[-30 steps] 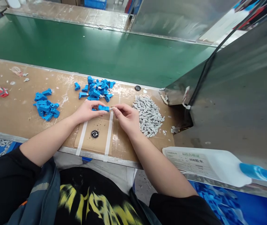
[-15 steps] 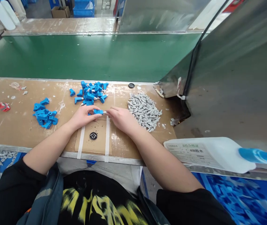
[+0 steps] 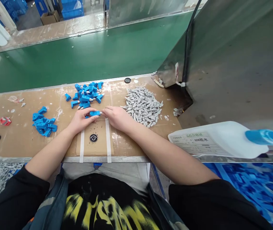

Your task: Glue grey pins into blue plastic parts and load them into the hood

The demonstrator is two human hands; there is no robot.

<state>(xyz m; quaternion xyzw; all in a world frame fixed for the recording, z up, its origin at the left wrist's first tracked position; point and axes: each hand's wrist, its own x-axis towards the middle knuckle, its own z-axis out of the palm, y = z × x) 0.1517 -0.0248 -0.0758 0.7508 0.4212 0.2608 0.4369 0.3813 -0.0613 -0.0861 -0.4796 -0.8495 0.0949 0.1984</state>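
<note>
My left hand (image 3: 82, 119) is closed on a blue piece (image 3: 94, 113), held level above the cardboard pad (image 3: 99, 147). At the right end of that piece, the fingers of my right hand (image 3: 113, 116) pinch a small grey part (image 3: 101, 112), mostly hidden by the fingertips. Just beyond my hands is a pile of blue pieces (image 3: 86, 97), some with light tips. A second blue pile (image 3: 42, 124) lies to the left. Many small grey parts (image 3: 143, 105) are heaped right of my right hand. A round black disc (image 3: 93, 138) rests on the pad.
Behind the worktable (image 3: 19, 143) runs a green belt (image 3: 55, 60). A white bottle with a blue cap (image 3: 222, 140) lies at the right, near a large metal panel (image 3: 234, 64). A red object (image 3: 5, 121) and black discs are at the left. Part of a person shows at the top left.
The camera view has tilted and shifted. My hands still hold the blue piece and the grey part together, and my right fingers sit closer against the blue piece's end.
</note>
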